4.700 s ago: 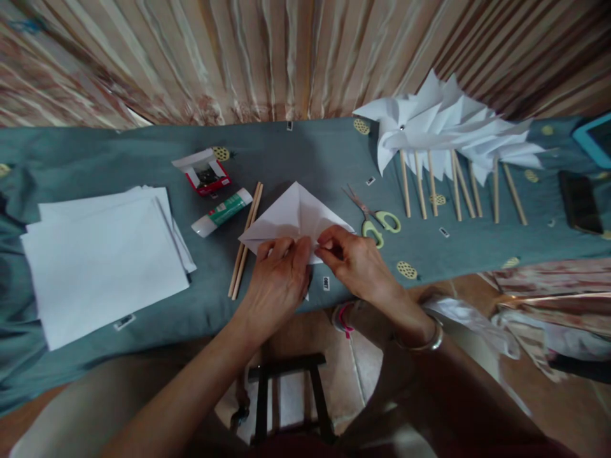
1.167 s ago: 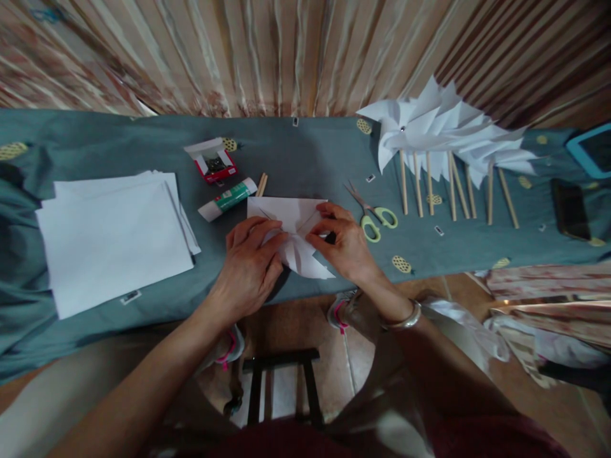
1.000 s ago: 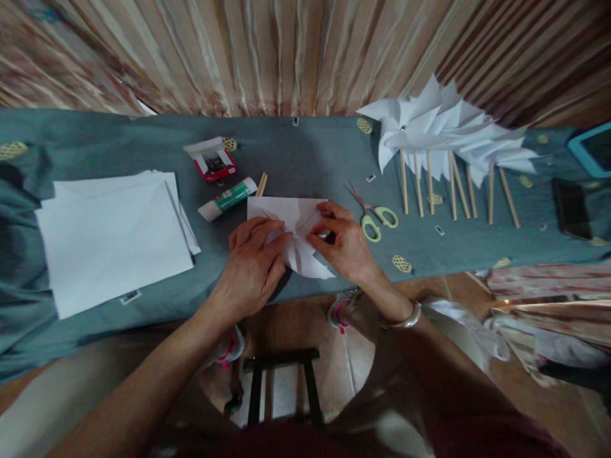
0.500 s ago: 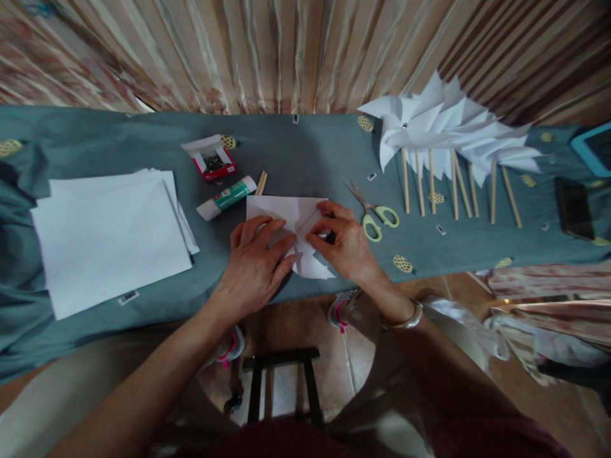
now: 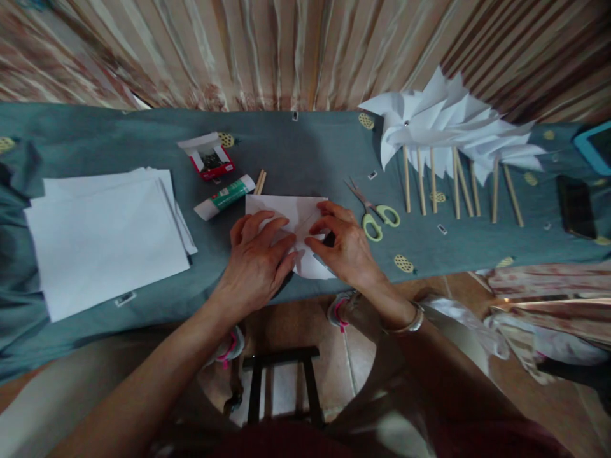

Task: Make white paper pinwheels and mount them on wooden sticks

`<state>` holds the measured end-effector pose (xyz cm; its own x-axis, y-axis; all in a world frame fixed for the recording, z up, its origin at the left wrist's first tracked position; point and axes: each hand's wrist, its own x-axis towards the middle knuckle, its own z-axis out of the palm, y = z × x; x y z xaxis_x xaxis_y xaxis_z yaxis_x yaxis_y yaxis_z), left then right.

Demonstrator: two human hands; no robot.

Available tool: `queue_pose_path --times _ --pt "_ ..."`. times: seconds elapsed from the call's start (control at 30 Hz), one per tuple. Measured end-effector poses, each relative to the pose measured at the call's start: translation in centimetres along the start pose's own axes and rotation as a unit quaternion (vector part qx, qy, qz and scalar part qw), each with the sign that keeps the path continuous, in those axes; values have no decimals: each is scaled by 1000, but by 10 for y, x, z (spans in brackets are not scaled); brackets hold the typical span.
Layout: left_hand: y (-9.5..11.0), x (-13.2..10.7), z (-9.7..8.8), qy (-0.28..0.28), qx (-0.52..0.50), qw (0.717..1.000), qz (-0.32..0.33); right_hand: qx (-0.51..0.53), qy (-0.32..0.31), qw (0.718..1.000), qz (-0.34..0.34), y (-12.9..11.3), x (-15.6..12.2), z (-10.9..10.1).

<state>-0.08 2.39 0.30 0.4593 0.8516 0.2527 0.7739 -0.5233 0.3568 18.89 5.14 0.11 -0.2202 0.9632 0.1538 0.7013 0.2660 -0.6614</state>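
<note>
A white square of paper [image 5: 286, 202], cut and partly folded like a pinwheel, lies on the teal cloth in front of me. My left hand [image 5: 258, 254] is over its left side, fingers curved and thumb and fingertips holding it down near the centre. On the right side, my right hand [image 5: 344, 245] pinches a part of the paper between thumb and fingers. The paper beneath both hands is partly hidden. Scissors [image 5: 370, 207] with pale green handles lie just right of my right hand. Behind my left hand are a green and white glue stick [image 5: 224, 198] and short wooden sticks [image 5: 260, 182].
A stack of white paper [image 5: 107, 238] lies at the left. An open red box [image 5: 210, 159] holds small dark items. Several white pinwheels on sticks [image 5: 443, 127] overlap at the back right, with a dark phone [image 5: 576, 207] and a blue-edged device [image 5: 594, 146] beyond.
My right fingertips have shifted slightly on the paper, and its right side looks a little different. My left hand has barely moved. The view has shifted very slightly.
</note>
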Motion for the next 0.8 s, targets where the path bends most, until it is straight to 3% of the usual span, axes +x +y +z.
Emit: queue_pose_path --times 0.57,0.8 --pt "2 8 -1 -6 -27 999 -29 7 -3 1000 9 2 -1 0" --pt "-4 6 -8 73 -66 994 -43 10 3 1000 2 4 -2 1"
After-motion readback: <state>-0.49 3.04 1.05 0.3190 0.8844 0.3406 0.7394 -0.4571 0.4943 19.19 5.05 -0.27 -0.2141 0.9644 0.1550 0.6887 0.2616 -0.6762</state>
